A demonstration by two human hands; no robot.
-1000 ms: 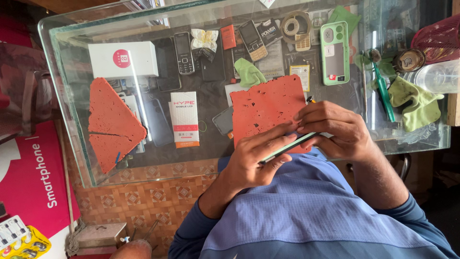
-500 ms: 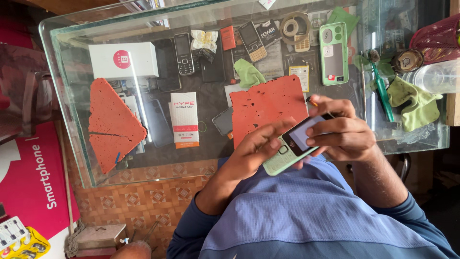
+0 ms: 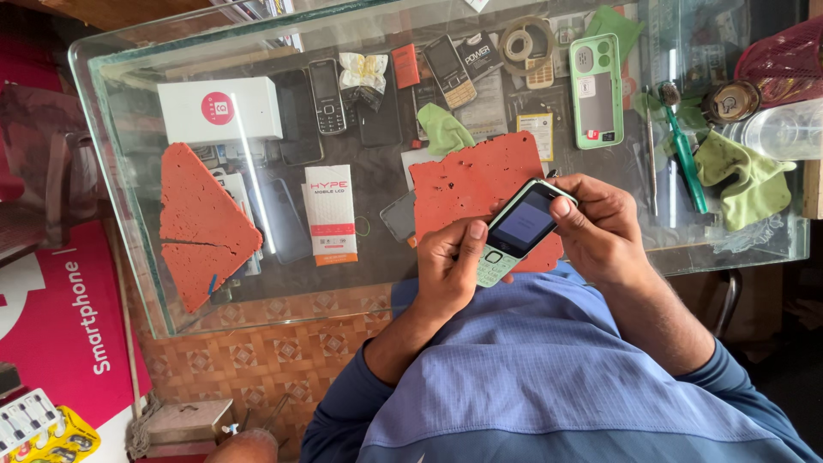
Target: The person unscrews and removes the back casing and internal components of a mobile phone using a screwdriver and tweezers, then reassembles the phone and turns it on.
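Pale green phone, dark screen; orange-red speckled mat.

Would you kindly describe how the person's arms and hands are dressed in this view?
Both hands, the left hand and the right hand, are bare: no gloves, and no rings or watch that I can see. The forearms are uncovered. Dark blue sleeves are pushed up near the elbows, on a lighter blue shirt with a fine check.

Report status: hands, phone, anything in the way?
Left hand and right hand: both grip the green keypad phone. Screen dark, held above the red mat. Nothing obstructing.
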